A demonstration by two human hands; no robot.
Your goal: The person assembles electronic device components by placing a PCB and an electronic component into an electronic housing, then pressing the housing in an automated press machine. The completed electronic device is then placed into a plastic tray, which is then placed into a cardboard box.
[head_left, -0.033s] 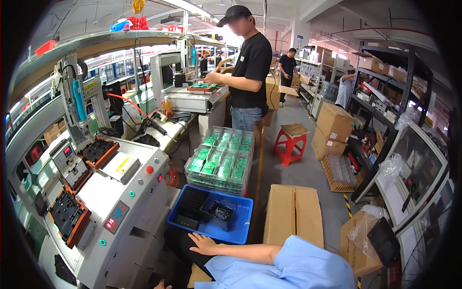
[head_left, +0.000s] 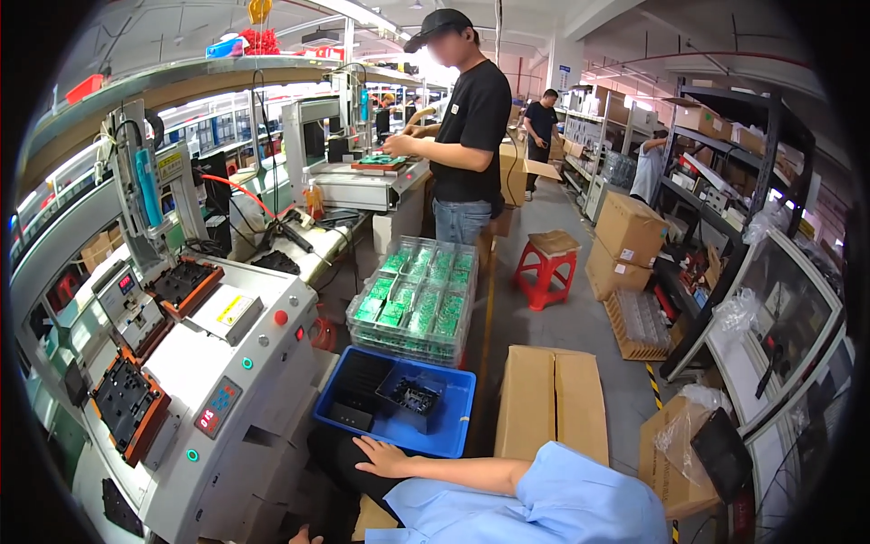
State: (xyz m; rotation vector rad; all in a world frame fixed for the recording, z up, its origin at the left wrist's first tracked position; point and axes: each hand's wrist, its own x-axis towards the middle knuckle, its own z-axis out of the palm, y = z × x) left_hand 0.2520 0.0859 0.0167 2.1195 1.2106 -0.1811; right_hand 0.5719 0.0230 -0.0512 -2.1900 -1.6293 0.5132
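Observation:
My right hand (head_left: 384, 459) lies on my dark trouser leg (head_left: 333, 462), fingers spread and holding nothing. A light blue sleeve (head_left: 580, 494) covers that upper arm. Just beyond the hand stands a blue plastic bin (head_left: 469, 412), which holds black housings (head_left: 356, 392) and a dark tray with small parts (head_left: 415, 396). Only a few parted fingers of my left hand (head_left: 304, 537) show at the lower edge, with nothing seen in them; the rest is out of the picture.
Left is a white bench machine (head_left: 263, 299) with orange-edged fixtures (head_left: 130, 403). Clear trays of green circuit boards (head_left: 415, 295) stand beyond the bin. A cardboard box (head_left: 526, 403) sits to its right, a red stool (head_left: 546, 272) farther off. A person in black (head_left: 471, 118) works at another machine.

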